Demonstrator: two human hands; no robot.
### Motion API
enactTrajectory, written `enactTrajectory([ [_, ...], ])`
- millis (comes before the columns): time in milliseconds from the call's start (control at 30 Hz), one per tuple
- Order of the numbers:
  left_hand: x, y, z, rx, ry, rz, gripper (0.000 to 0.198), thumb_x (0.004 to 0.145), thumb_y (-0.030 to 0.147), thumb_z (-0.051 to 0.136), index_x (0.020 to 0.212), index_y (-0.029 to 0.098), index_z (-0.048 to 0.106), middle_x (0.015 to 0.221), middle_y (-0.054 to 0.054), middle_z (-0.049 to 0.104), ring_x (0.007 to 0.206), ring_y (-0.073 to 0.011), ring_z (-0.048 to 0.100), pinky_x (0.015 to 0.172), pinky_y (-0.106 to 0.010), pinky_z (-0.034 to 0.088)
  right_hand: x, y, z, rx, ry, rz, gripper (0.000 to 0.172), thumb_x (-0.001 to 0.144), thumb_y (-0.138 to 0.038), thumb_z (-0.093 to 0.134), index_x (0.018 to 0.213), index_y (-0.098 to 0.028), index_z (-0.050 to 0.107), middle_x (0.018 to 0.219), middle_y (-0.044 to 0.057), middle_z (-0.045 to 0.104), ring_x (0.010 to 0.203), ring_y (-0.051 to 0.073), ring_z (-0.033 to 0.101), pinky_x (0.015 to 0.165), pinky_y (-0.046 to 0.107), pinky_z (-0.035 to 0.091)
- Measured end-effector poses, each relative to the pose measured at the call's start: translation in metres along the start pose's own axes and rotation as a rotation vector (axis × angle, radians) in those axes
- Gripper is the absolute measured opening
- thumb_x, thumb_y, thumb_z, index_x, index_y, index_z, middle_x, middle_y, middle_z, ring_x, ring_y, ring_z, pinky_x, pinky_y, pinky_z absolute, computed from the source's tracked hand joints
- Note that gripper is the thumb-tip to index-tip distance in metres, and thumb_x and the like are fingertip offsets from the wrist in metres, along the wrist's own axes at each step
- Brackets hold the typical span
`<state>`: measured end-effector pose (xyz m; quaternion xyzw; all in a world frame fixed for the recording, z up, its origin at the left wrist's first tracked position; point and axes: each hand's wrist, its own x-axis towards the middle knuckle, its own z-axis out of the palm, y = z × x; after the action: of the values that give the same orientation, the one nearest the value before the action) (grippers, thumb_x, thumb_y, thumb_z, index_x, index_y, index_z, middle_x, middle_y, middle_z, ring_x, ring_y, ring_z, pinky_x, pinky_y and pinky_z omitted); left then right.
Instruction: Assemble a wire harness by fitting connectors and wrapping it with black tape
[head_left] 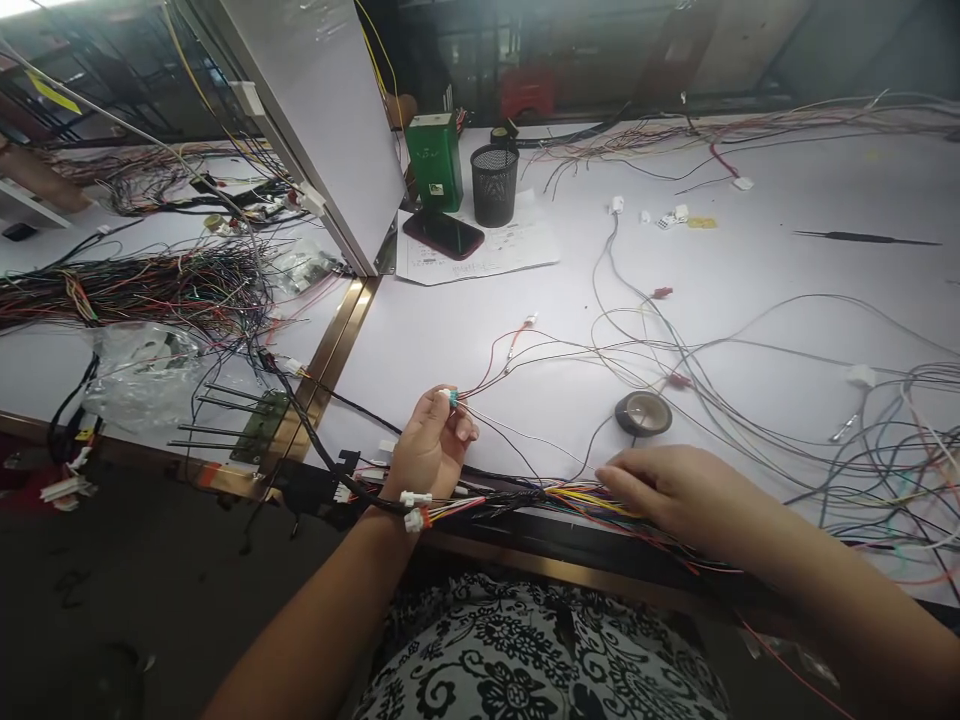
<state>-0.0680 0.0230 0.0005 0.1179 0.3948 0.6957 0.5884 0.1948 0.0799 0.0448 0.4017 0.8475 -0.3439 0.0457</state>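
Note:
My left hand (431, 445) is closed in a pinch on a small teal connector (450, 397) with thin red and white wires running off to the right. My right hand (667, 492) lies low on a bundle of coloured wires (585, 497) at the table's front edge, fingers stretched forward and touching the strands. White connectors (414, 508) hang from a black harness just below my left wrist. A roll of dark tape (643, 413) lies just beyond my right hand.
Loose grey wires (750, 370) sprawl over the white table to the right. At the back stand a black mesh cup (494, 185), a green box (434, 160) and a phone (443, 234) on paper. A tilted panel (322, 120) divides off the left bench, heaped with wire bundles (150, 285).

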Motion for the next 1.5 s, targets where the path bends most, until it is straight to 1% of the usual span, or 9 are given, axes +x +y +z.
enactTrajectory([
  [100,0.000,0.000,0.000,0.003,-0.007,-0.002,0.013,0.084,0.029,0.066,0.090,0.019,0.060,0.078,0.001,0.056,0.054,-0.0062,0.046,0.059,-0.023,0.045,0.015,0.008,0.009,0.078,0.089,0.177,0.033,0.093,-0.049,0.046,0.085,-0.025,0.069,0.065,0.001,0.064,0.059,0.019,0.059,0.052,0.029,0.039],
  [233,0.000,0.000,0.000,-0.008,-0.002,0.028,0.013,0.083,0.028,0.068,0.090,0.019,0.062,0.078,0.001,0.057,0.056,-0.0062,0.047,0.059,-0.022,0.045,0.030,0.004,0.015,0.341,0.179,0.252,0.029,0.088,-0.048,0.052,0.091,-0.025,0.069,0.065,0.000,0.063,0.060,0.018,0.059,0.055,0.029,0.043],
  [400,0.000,-0.001,0.000,0.009,0.023,0.025,0.023,0.077,0.028,0.074,0.094,0.015,0.067,0.087,-0.003,0.061,0.069,-0.0087,0.056,0.064,-0.022,0.048,0.036,-0.031,0.010,0.646,0.365,0.045,0.022,0.083,-0.044,0.062,0.085,-0.023,0.068,0.087,0.004,0.067,0.079,0.020,0.061,0.063,0.030,0.048],
  [533,-0.001,-0.001,-0.001,0.023,0.029,-0.007,0.031,0.072,0.024,0.078,0.100,0.015,0.069,0.092,-0.004,0.065,0.077,-0.0104,0.059,0.067,-0.021,0.049,0.043,-0.062,0.008,0.837,0.295,-0.162,0.018,0.084,-0.040,0.065,0.089,-0.024,0.070,0.085,0.003,0.068,0.075,0.017,0.060,0.068,0.030,0.050],
  [667,-0.003,0.000,0.000,0.044,-0.023,-0.011,0.030,0.072,0.025,0.079,0.099,0.015,0.070,0.090,-0.004,0.068,0.077,-0.0098,0.061,0.070,-0.020,0.049,0.055,-0.078,0.012,0.928,0.265,-0.233,0.014,0.085,-0.036,0.065,0.091,-0.024,0.070,0.090,0.003,0.068,0.082,0.017,0.062,0.074,0.031,0.050],
  [900,-0.004,-0.001,-0.003,0.041,-0.066,-0.052,0.025,0.073,0.026,0.078,0.095,0.015,0.070,0.081,-0.003,0.069,0.073,-0.0090,0.063,0.076,-0.021,0.050,0.069,-0.081,0.019,0.641,0.364,-0.221,0.014,0.089,-0.030,0.058,0.087,-0.024,0.071,0.085,0.002,0.069,0.078,0.017,0.062,0.070,0.031,0.049],
  [1100,-0.004,0.000,-0.004,0.065,-0.058,-0.079,0.029,0.071,0.027,0.079,0.095,0.014,0.069,0.083,-0.003,0.069,0.073,-0.0098,0.063,0.076,-0.022,0.051,0.074,-0.081,0.023,0.445,0.391,-0.051,0.013,0.082,-0.025,0.058,0.076,-0.022,0.069,0.069,0.000,0.066,0.058,0.013,0.055,0.051,0.025,0.039],
  [1367,-0.004,-0.001,-0.004,0.092,-0.076,-0.079,0.027,0.073,0.027,0.078,0.095,0.015,0.070,0.082,-0.003,0.069,0.074,-0.0096,0.063,0.078,-0.022,0.049,0.076,-0.084,0.021,0.389,0.361,-0.023,0.011,0.079,-0.021,0.059,0.072,-0.023,0.068,0.067,-0.002,0.065,0.059,0.013,0.055,0.052,0.025,0.037],
  [1500,-0.004,-0.004,-0.006,0.108,-0.073,-0.058,0.029,0.073,0.026,0.078,0.099,0.016,0.069,0.080,-0.003,0.069,0.073,-0.0094,0.063,0.078,-0.023,0.049,0.075,-0.086,0.024,0.302,0.423,-0.061,0.012,0.080,-0.023,0.059,0.072,-0.022,0.068,0.069,-0.001,0.065,0.060,0.013,0.054,0.053,0.026,0.036],
])
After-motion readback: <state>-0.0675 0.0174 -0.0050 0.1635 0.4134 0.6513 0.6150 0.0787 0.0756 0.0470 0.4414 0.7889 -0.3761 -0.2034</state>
